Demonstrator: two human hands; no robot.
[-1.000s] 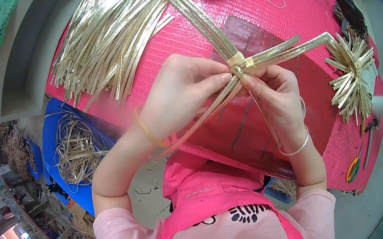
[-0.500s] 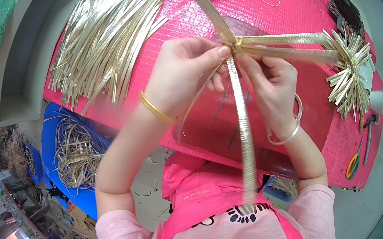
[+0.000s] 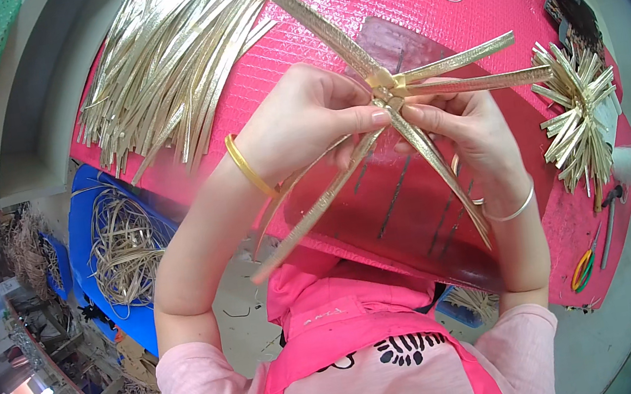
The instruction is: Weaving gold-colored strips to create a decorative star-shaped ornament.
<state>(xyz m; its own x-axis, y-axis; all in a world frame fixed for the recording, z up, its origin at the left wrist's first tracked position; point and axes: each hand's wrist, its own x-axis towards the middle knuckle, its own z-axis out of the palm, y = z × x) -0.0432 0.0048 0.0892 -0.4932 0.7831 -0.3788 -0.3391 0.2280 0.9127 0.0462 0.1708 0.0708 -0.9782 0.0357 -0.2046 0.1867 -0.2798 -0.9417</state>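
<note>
Gold metallic strips (image 3: pixel 324 26) meet in a small woven knot (image 3: pixel 388 90) held above the table, their free ends fanning out in several directions. My left hand (image 3: pixel 324 111) pinches the left side of the crossing, thumb on top and the other fingers tucked behind. From the right, my right hand (image 3: pixel 466 123) grips the same crossing, its thumb at the lower edge of the knot. Two strips hang down to the left past my left wrist, and another slants down toward my right wrist. Some of the fingers behind the strips are hidden.
A big pile of loose gold strips (image 3: pixel 168 64) lies at the far left, and a tied gold bundle (image 3: pixel 582 115) at the right. Scissors (image 3: pixel 584 268) rest near the right edge. A blue bin (image 3: pixel 123 292) of strips stands at the left. A dark red mat (image 3: pixel 350 216) lies underneath.
The strip that hung straight down now splays to the right, and another strip shows at the lower left. The crossing has dropped slightly, and my right hand has shifted down and right.
</note>
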